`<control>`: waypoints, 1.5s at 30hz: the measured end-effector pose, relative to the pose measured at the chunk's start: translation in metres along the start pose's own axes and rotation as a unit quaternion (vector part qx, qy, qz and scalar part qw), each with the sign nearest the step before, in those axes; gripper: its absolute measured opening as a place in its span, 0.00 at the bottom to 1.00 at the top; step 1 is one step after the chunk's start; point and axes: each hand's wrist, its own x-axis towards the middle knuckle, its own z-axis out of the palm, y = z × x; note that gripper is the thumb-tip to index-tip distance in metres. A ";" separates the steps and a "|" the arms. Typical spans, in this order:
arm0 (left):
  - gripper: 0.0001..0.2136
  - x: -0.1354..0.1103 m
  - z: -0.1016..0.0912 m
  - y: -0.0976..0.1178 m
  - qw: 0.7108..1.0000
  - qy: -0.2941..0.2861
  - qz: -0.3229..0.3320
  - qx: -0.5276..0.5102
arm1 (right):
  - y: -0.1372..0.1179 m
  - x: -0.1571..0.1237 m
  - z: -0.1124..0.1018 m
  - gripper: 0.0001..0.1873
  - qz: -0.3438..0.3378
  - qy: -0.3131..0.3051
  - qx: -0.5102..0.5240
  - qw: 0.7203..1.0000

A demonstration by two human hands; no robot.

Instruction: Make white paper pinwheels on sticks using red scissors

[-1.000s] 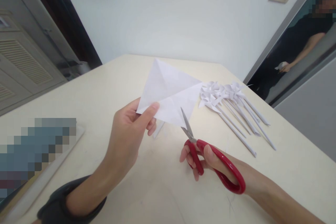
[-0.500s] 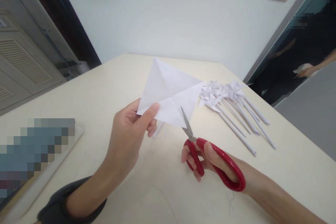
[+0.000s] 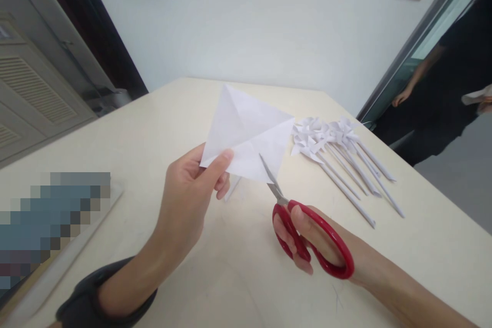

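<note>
Left hand: on my feed, the left hand point(image 3: 190, 184) has its fingers pinching the paper, thumb on top at the near left corner; a dark wristband point(image 3: 105, 287) circles the wrist.
Paper: I see the paper point(image 3: 248, 133), a white square with crossing diagonal creases, held up above the middle of the tabletop point(image 3: 226, 287).
Right hand: the right hand point(image 3: 319, 236) has its fingers wrapped through both loops, grasping the scissors.
Scissors: the red-handled scissors point(image 3: 282, 199) have parted blades, the paper's near right corner between them; one blade lies over its face, and the other's tip is hidden from me.
White stick: a white stick point(image 3: 231, 189) lies on the tabletop, partly covered by the paper.
Pinwheels: several white pinwheels point(image 3: 338, 136) lie along the right edge, heads towards the far right corner.
Beyond the right edge: I make out a person point(image 3: 442, 107) in black clothing.
</note>
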 end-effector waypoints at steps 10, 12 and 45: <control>0.15 -0.002 0.003 0.000 0.998 -0.030 -0.054 0.015 | -0.004 0.002 0.002 0.22 -0.005 0.037 0.011 0.999; 0.14 -0.003 0.003 -0.001 0.997 -0.033 -0.059 0.020 | -0.003 0.004 0.002 0.22 -0.009 0.037 0.007 0.999; 0.17 -0.004 0.005 -0.003 0.985 -0.125 -0.106 0.057 | 0.000 0.008 0.006 0.26 -0.006 0.074 0.072 0.995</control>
